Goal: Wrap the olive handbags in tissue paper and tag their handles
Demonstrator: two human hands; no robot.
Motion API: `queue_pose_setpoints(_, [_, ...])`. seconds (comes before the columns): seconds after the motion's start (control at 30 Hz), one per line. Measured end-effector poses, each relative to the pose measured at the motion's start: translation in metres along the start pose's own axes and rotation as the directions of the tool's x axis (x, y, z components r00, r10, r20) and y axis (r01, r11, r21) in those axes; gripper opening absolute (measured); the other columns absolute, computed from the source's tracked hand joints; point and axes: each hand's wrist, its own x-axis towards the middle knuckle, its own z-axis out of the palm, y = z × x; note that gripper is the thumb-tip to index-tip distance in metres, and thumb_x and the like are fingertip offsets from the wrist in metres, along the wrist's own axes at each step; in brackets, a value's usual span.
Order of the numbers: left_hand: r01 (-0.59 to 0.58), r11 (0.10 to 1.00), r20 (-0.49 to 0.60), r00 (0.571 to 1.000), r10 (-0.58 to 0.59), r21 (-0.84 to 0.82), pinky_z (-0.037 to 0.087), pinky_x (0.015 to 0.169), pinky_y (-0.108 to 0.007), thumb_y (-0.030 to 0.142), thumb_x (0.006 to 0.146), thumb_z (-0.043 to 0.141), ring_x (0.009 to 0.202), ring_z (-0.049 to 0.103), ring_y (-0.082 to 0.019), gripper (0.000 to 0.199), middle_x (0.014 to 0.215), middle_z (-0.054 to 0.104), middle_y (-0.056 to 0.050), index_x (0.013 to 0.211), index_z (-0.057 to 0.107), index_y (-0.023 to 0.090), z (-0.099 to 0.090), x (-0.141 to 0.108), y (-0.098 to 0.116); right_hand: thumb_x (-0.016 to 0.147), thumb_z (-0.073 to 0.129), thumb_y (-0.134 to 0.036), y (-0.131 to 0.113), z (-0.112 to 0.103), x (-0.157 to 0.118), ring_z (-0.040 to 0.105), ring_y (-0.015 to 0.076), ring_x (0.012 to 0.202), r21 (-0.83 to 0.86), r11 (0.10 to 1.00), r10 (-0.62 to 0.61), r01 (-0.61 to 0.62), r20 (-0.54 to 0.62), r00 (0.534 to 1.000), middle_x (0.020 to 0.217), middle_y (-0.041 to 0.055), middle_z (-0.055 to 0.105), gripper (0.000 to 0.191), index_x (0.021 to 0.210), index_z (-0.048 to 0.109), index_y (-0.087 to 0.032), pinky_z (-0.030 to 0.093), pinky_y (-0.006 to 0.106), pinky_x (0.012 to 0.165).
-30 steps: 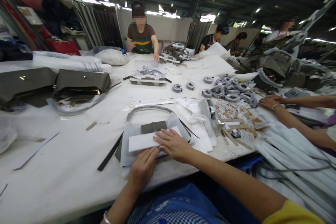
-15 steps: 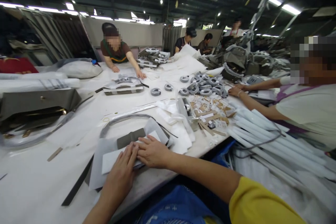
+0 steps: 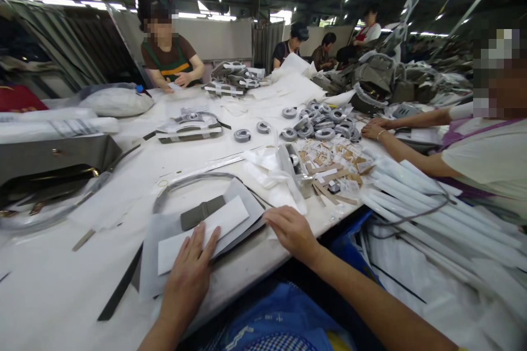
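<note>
My left hand (image 3: 191, 263) lies with its fingers spread on a white strip (image 3: 234, 216), which rests on a larger grey-white sheet (image 3: 150, 258). Above the strip a dark grey-green piece with a raised band (image 3: 201, 212) shows. Behind it curves a wrapped grey handle (image 3: 177, 182). At the right corner of the sheet is my right hand (image 3: 293, 233), its fingers close together and bent at the table edge; whether anything is between them is hidden. A dark strap (image 3: 121, 285) sticks out at the lower left.
Coiled grey rolls (image 3: 325, 123), a clear box (image 3: 293, 167) and a pile of tags (image 3: 335, 164) lie beyond my right hand. White tubes (image 3: 448, 219) fill the right side. A grey-green bag (image 3: 57, 159) stands at left. Several people are around the table.
My right hand has moved off the white strip, to the right corner of the sheet. My left hand stays on the strip. The person across the table has straightened and drawn both hands back.
</note>
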Motion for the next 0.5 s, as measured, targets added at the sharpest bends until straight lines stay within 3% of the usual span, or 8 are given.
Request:
queue_pose_setpoints(0.1, [0.005,1.0,-0.009,1.0,-0.005,-0.011,0.038,0.114,-0.05,0.006,0.09,0.04,0.142,0.036,-0.029,0.07,0.16,0.026,-0.016,0.155,0.022,0.023,0.0,0.001,0.001,0.096,0.052,-0.02,0.036,-0.006,0.039,0.05,0.0252,0.126,-0.331,0.939,0.158,-0.098,0.157,0.975,0.131,0.0143,0.062,0.036,0.131,0.056,-0.015,0.037,0.041,0.109])
queue_pose_setpoints(0.17, [0.007,1.0,-0.019,1.0,-0.007,-0.013,0.039,0.113,-0.049,0.006,0.09,0.04,0.142,0.036,-0.029,0.07,0.16,0.027,-0.016,0.155,0.022,0.023,0.0,0.001,0.001,0.094,0.053,-0.018,0.056,-0.004,0.065,0.044,0.0314,0.132,-0.552,0.821,0.348,-0.144,0.285,0.893,0.138,0.0201,0.055,0.046,0.138,0.049,-0.01,0.033,0.048,0.109])
queue_pose_setpoints(0.23, [0.011,1.0,-0.034,0.999,-0.011,-0.009,0.04,0.113,-0.049,0.006,0.09,0.039,0.142,0.037,-0.029,0.069,0.159,0.027,-0.016,0.155,0.022,0.023,0.0,0.001,0.001,0.094,0.049,-0.012,0.07,0.0,0.083,0.051,0.0332,0.124,-0.663,0.733,0.482,-0.152,0.348,0.804,0.127,0.0226,0.062,0.042,0.136,0.051,-0.008,0.036,0.049,0.103])
queue_pose_setpoints(0.37, [0.022,1.0,-0.055,0.998,-0.022,-0.009,0.04,0.112,-0.048,0.006,0.09,0.038,0.142,0.037,-0.028,0.069,0.159,0.028,-0.015,0.155,0.023,0.024,0.001,0.001,0.001,0.095,0.047,-0.013,0.077,0.003,0.089,0.062,0.0299,0.107,-0.658,0.744,0.498,-0.112,0.436,0.749,0.104,0.0175,0.071,0.029,0.121,0.061,-0.013,0.042,0.042,0.091])
queue_pose_setpoints(0.5, [0.029,0.999,-0.043,0.999,-0.03,-0.021,0.039,0.113,-0.048,0.006,0.089,0.038,0.143,0.035,-0.028,0.069,0.16,0.027,-0.015,0.154,0.025,0.024,0.003,-0.001,0.0,0.092,0.057,-0.051,0.069,-0.004,0.082,0.068,0.0264,0.098,-0.593,0.801,0.474,-0.076,0.553,0.685,0.105,0.0093,0.073,0.047,0.132,0.056,-0.027,0.045,0.032,0.076])
